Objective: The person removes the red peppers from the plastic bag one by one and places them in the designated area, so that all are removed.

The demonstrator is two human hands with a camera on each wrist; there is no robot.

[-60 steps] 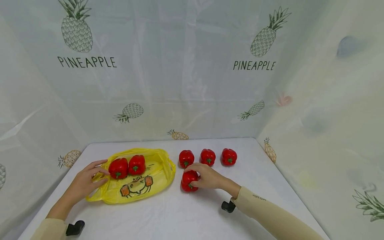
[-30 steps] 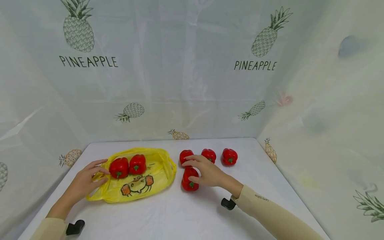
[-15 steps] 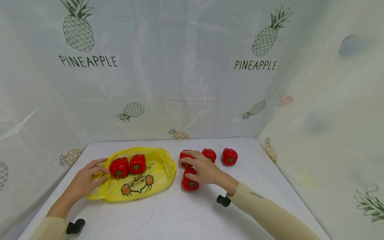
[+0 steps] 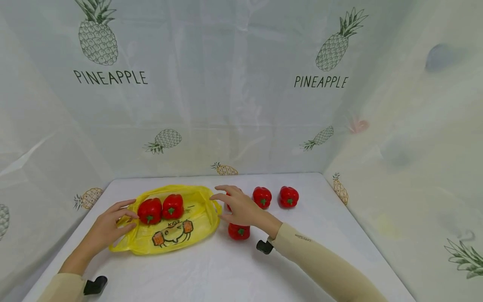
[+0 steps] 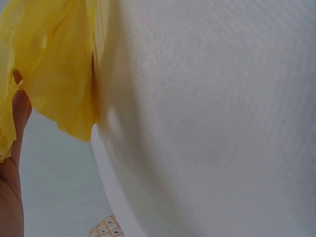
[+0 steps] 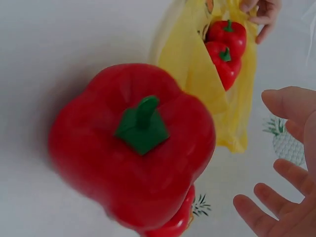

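Two red bell peppers (image 4: 149, 212) with green stems lie on the spread yellow plastic bag (image 4: 200, 228) at the table's left. My left hand (image 4: 103, 230) is at the bag's left edge, fingers apart and touching the plastic; the left wrist view shows a finger (image 5: 20, 106) behind a hole in the bag. My right hand (image 4: 241, 209) hovers with fingers spread, holding nothing, near the bag's right edge. Below it, a bell pepper (image 4: 239, 233) stands on the table, large in the right wrist view. Another pepper (image 6: 175, 224) behind it is mostly hidden by that hand in the head view.
Two more bell peppers, one (image 4: 262, 197) and another (image 4: 288, 196), stand in the back row to the right. The white table (image 4: 196, 277) ends at a curtain (image 4: 241, 105) printed with pineapples, which also hangs at both sides.
My right hand has let go of the front bell pepper, risen and moved left towards the bag. That pepper has stayed put, close to the one behind. My left hand has hardly moved.
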